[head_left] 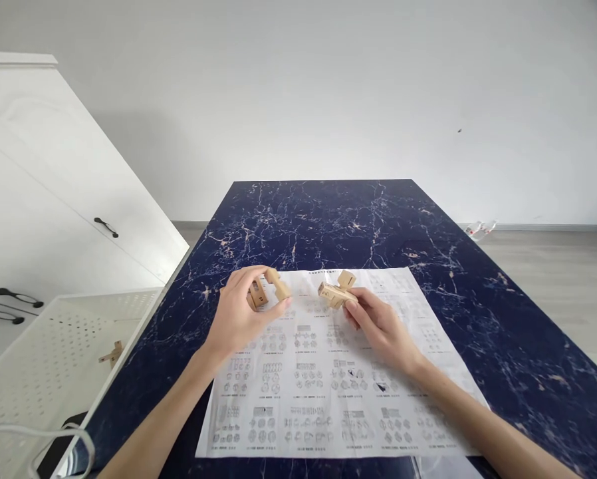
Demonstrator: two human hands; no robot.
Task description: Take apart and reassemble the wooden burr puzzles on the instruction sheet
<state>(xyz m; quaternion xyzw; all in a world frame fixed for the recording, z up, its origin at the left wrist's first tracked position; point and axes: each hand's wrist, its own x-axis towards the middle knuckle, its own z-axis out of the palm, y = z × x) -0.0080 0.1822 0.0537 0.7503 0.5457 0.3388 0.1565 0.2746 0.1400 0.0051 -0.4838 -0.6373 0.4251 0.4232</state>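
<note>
My left hand (pixel 243 309) pinches a notched wooden puzzle piece (pixel 278 286) between thumb and fingertips, raised over the sheet's upper left. Behind it, partly covered by that hand, is another wooden piece (pixel 257 293) with a number marked on it; whether the hand touches it I cannot tell. To the right, my right hand (pixel 378 322) is closed on crossed wooden puzzle pieces (pixel 336 293), one lying across another. The two hands are apart, both above a large printed instruction sheet (pixel 323 392) with rows of small assembly drawings.
The sheet lies on a dark blue marble-patterned table (pixel 318 219). At the left, a white perforated basket (pixel 54 339) holds a cross-shaped wooden piece (pixel 111 354). A white cable (pixel 39 432) runs near it. White cabinets (pixel 69 166) stand beyond, and a wall is behind the table.
</note>
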